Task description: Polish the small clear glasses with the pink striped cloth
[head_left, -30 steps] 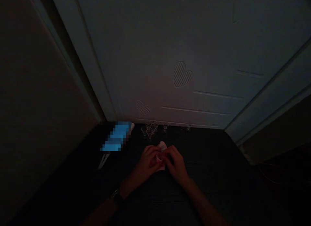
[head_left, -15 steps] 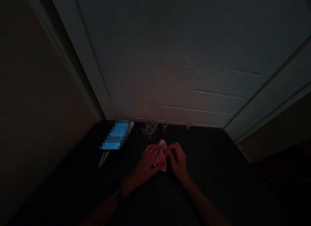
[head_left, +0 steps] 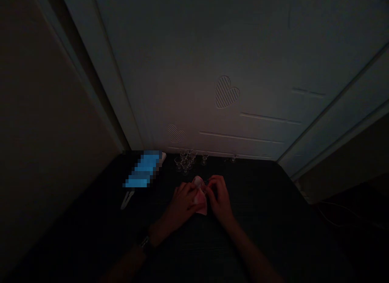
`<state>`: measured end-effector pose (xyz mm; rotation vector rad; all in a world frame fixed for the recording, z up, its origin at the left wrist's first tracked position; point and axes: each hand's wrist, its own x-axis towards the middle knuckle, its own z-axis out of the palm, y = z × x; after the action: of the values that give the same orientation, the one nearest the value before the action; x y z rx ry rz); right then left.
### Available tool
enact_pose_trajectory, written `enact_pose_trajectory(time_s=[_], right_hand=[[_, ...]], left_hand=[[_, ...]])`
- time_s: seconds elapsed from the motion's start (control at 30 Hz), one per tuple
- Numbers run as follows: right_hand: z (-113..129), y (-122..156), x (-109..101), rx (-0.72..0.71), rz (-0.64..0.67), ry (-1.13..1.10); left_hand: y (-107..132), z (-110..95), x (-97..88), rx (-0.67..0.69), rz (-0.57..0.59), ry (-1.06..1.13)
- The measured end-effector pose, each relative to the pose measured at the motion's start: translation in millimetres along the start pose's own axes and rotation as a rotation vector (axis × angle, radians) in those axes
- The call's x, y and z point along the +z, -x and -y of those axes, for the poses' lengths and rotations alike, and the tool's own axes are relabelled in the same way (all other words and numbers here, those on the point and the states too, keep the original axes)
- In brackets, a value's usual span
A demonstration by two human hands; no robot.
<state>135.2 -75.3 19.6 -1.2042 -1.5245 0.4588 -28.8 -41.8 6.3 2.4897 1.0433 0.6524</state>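
Note:
The scene is very dark. A small pinkish piece of cloth or paper (head_left: 200, 198) lies on the dark table (head_left: 273, 218) between my two hands. My left hand (head_left: 182, 202) rests on its left side with fingers curled onto it. My right hand (head_left: 219, 197) pinches its upper right edge; a small glint shows near those fingertips, too dim to name. A watch sits on my left wrist (head_left: 145, 244).
Several small clear glasses (head_left: 186, 160) stand at the table's far edge by a white door with heart shapes (head_left: 226, 92). A glowing blue blurred screen (head_left: 142, 169) lies at the far left, a pale thin object (head_left: 127, 198) below it. A cable (head_left: 343, 210) trails at the right.
Both hands and the pink piece have shifted slightly toward the glasses. The right hand's fingers have lifted from covering the piece to pinching its upper edge.

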Motion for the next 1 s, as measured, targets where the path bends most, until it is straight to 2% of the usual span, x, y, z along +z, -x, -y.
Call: enact_pose_trajectory(time_s=[0.3, 0.53, 0.77, 1.0], right_hand=[[-3.7, 0.3, 1.4, 0.141, 0.001, -0.055], [-7.2, 0.4, 4.1, 0.235, -0.081, -0.263], [-5.7, -0.6, 3.9, 0.251, -0.034, -0.313], [-7.6, -2.2, 3.4, 0.246, -0.1, -0.359]], left_hand=[[1.4, -1.3, -1.5, 0.02, -0.018, -0.021], [-0.9, -4.4, -4.1, -0.023, -0.03, -0.008], [-0.2, -3.7, -2.0, 0.005, -0.119, 0.031], [0.1, 2.0, 0.8, 0.001, -0.092, 0.011]])
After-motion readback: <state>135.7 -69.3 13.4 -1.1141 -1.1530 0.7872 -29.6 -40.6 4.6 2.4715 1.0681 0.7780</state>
